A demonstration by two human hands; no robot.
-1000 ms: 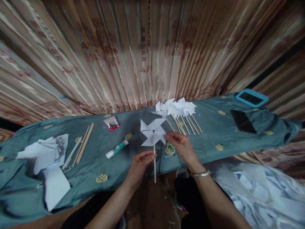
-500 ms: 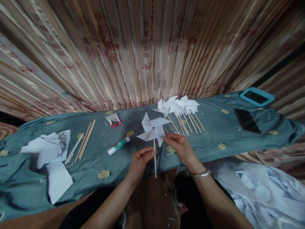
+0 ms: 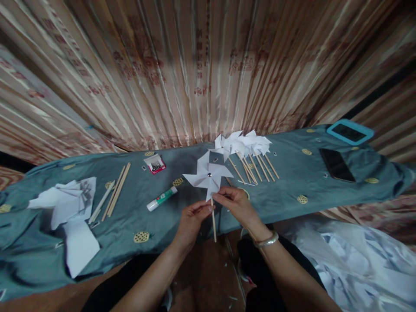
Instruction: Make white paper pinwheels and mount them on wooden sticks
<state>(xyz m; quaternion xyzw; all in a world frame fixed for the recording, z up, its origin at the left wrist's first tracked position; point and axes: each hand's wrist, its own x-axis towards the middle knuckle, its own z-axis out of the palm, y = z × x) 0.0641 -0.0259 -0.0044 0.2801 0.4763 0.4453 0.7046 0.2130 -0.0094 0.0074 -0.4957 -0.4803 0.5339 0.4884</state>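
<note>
One white paper pinwheel (image 3: 212,167) is held up between both hands, above the near middle edge of the cloth-covered table (image 3: 279,206). Face is toward the camera, blades fanned out, round silver pin head (image 3: 209,175) at center. Wooden stick (image 3: 214,225) runs down from it, slightly tilted, lower end showing past the table edge.

Left hand (image 3: 191,222): thumb and fingers closed on the stick, just below the blades. Right hand (image 3: 239,207): fingertips drawn together at the lowest blade, right beside the stick; can't tell if they pinch the paper or only touch it. Silver bracelet (image 3: 267,240) on right wrist.

Behind the right hand, a group of white pinwheels (image 3: 242,143) lies overlapping near the far edge, sticks pointing toward the person. Left of center: glue stick (image 3: 161,199), lying flat, and near it an open red box (image 3: 155,164) with small metal pieces inside. Farther left: loose wooden sticks (image 3: 118,190), a white rod (image 3: 102,203) beside them, then a messy stack of white paper (image 3: 69,203). Far right: black phone (image 3: 337,164), blue-framed device (image 3: 350,132) behind it. Plastic bag (image 3: 357,264) with white paper pieces sits lower right. Pleated curtain (image 3: 185,65) hangs behind the table.
</note>
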